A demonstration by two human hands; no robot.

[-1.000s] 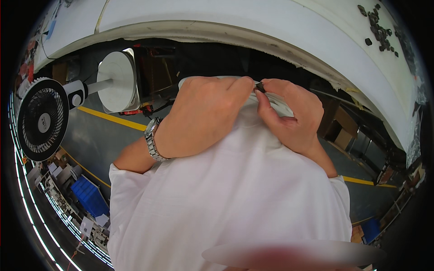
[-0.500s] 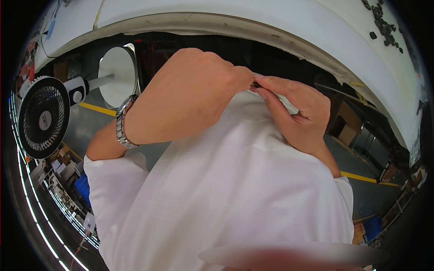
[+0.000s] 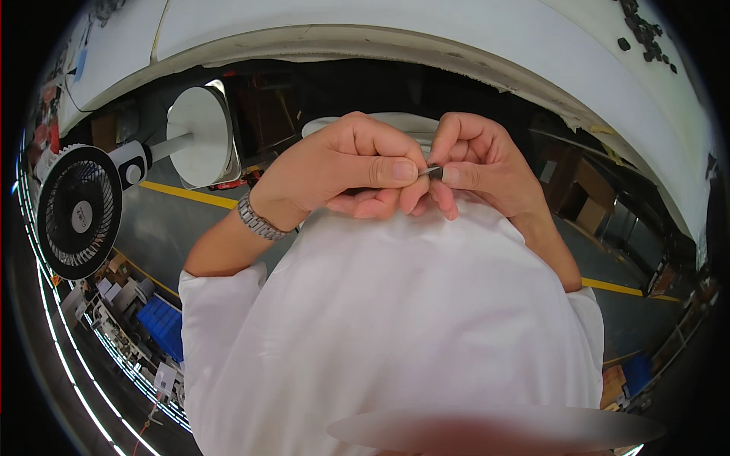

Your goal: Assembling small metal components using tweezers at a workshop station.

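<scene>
My left hand (image 3: 356,161), with a metal watch on its wrist, pinches a thin silvery sliver (image 3: 425,172) between thumb and fingers. It meets a small black piece (image 3: 436,172) that my right hand (image 3: 490,163) grips between thumb and index finger. Both hands are close together in front of my white shirt, below the table edge. The sliver and the piece touch or overlap; which kind of things they are is too small to tell, and my fingers cover most of both.
A white table (image 3: 342,15) with a worn front edge curves across the top. Several small black pieces (image 3: 646,42) lie on it at the far right. At left stands a black-and-white fan (image 3: 79,213). Cardboard boxes (image 3: 589,201) and a blue crate (image 3: 161,325) are on the floor.
My left hand has turned from back-up to thumb-up and dropped lower. The right hand has also come down, and the black piece and silvery sliver now show between the fingertips.
</scene>
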